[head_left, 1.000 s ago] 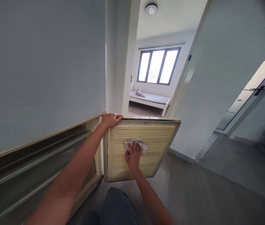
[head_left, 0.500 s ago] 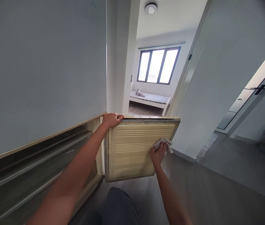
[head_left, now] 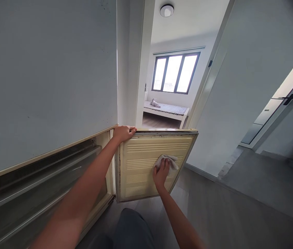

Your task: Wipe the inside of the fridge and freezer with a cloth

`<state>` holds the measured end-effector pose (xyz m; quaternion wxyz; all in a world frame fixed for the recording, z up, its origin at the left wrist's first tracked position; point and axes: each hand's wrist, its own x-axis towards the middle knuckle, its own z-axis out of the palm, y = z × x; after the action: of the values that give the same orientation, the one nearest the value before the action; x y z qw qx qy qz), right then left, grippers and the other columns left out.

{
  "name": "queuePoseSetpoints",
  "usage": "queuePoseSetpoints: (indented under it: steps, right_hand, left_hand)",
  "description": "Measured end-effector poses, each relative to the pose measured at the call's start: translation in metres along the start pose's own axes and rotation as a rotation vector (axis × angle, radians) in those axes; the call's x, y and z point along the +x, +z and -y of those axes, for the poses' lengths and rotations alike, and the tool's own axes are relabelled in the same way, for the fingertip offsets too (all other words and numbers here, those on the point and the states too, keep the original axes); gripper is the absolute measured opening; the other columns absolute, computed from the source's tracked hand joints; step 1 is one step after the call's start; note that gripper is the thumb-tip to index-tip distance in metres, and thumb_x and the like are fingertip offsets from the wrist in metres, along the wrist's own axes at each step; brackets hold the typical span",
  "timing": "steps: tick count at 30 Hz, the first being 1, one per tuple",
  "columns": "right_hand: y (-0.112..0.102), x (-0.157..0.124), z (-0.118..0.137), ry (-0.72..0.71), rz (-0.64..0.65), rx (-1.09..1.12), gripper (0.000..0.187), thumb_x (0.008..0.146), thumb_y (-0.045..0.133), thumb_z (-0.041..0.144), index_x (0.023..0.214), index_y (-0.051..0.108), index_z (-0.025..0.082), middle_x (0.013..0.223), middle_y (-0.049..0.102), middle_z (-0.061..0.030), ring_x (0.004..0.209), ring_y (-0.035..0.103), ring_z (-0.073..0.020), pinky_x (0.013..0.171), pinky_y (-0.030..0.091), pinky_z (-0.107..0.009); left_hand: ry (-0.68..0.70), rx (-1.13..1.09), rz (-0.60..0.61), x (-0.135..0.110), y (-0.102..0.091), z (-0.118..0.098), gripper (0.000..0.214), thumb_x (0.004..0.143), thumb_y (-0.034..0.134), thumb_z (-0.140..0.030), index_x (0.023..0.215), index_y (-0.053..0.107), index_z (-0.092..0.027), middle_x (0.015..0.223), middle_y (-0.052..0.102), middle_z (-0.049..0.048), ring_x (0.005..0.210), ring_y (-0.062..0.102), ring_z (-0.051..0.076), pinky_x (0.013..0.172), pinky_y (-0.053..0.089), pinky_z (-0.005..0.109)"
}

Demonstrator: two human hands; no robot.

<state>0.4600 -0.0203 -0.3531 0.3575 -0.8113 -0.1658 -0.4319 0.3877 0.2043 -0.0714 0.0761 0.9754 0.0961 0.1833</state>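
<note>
- Cream plastic, ribbed in level bands, lines the inside of the open door [head_left: 141,162], which swings out from the lower part of a pale cabinet [head_left: 48,79] on the left.
- The left hand [head_left: 123,132] sits on the door's top edge at the hinge-side corner, fingers curled together over the rim and clamped on it.
- The right hand [head_left: 161,174] presses a white cloth [head_left: 167,161] flat against the ribbed lining, right of the panel's middle and near its far edge; the fingers lie close together on the cloth, which bunches out above and to the right of the fingertips.
- Dark grime runs along the seal at the door's top and down its hinge side.
- Left of the door, the opened compartment [head_left: 58,173] shows long, dim shelves or rails.
- A dark trouser knee [head_left: 131,228] shows at the bottom, over a grey floor [head_left: 239,207].
- Beyond the door, a doorway opens on a room with a window [head_left: 175,72], a low bed [head_left: 166,110] and a round ceiling lamp [head_left: 167,10].
</note>
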Motion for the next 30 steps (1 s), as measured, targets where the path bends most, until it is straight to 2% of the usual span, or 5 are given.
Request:
queuePoseSetpoints:
  steps: [7, 12, 16, 20, 30]
  right_hand:
    - [0.031, -0.046, 0.088, -0.329, 0.210, -0.020, 0.049, 0.087, 0.042, 0.018, 0.135, 0.047, 0.024, 0.139, 0.047, -0.0094, 0.129, 0.032, -0.0324, 0.099, 0.032, -0.052]
    - [0.040, -0.062, 0.109, -0.560, 0.455, -0.025, 0.054, 0.088, 0.045, 0.022, 0.140, 0.041, 0.032, 0.143, 0.046, -0.0023, 0.119, 0.043, -0.0285, 0.090, 0.036, -0.043]
    - [0.040, -0.069, 0.093, -0.645, 0.537, -0.041, 0.056, 0.088, 0.045, 0.019, 0.141, 0.039, 0.033, 0.144, 0.046, -0.0014, 0.114, 0.047, -0.0245, 0.087, 0.037, -0.040]
    - [0.034, -0.071, 0.066, -0.583, 0.514, -0.075, 0.055, 0.085, 0.048, 0.016, 0.137, 0.045, 0.034, 0.138, 0.051, -0.0028, 0.113, 0.047, -0.0244, 0.089, 0.037, -0.040]
    - [0.014, -0.056, -0.010, -0.408, 0.161, -0.214, 0.034, 0.086, 0.049, 0.022, 0.118, 0.060, 0.027, 0.124, 0.057, -0.0097, 0.113, 0.044, -0.0295, 0.090, 0.037, -0.049]
  left_hand:
    - [-0.001, 0.018, -0.024, 0.000, 0.003, 0.000, 0.064, 0.079, 0.015, -0.065, 0.119, 0.057, -0.039, 0.126, 0.069, 0.0012, 0.114, 0.063, 0.027, 0.085, 0.049, 0.041]
    - [-0.015, 0.021, -0.015, -0.003, 0.001, -0.001, 0.061, 0.079, 0.016, -0.066, 0.118, 0.057, -0.041, 0.127, 0.069, -0.0020, 0.114, 0.062, 0.024, 0.082, 0.048, 0.036]
    - [-0.014, 0.019, -0.018, -0.004, 0.000, -0.002, 0.059, 0.080, 0.017, -0.064, 0.118, 0.057, -0.042, 0.128, 0.069, -0.0028, 0.115, 0.062, 0.023, 0.082, 0.048, 0.035]
    - [-0.008, 0.016, -0.021, -0.004, 0.000, -0.002, 0.060, 0.079, 0.017, -0.064, 0.118, 0.057, -0.041, 0.127, 0.069, -0.0017, 0.115, 0.062, 0.025, 0.084, 0.048, 0.037]
    - [-0.007, 0.007, -0.024, -0.002, 0.002, -0.001, 0.061, 0.078, 0.018, -0.066, 0.118, 0.058, -0.041, 0.126, 0.070, -0.0020, 0.114, 0.062, 0.027, 0.085, 0.049, 0.040]
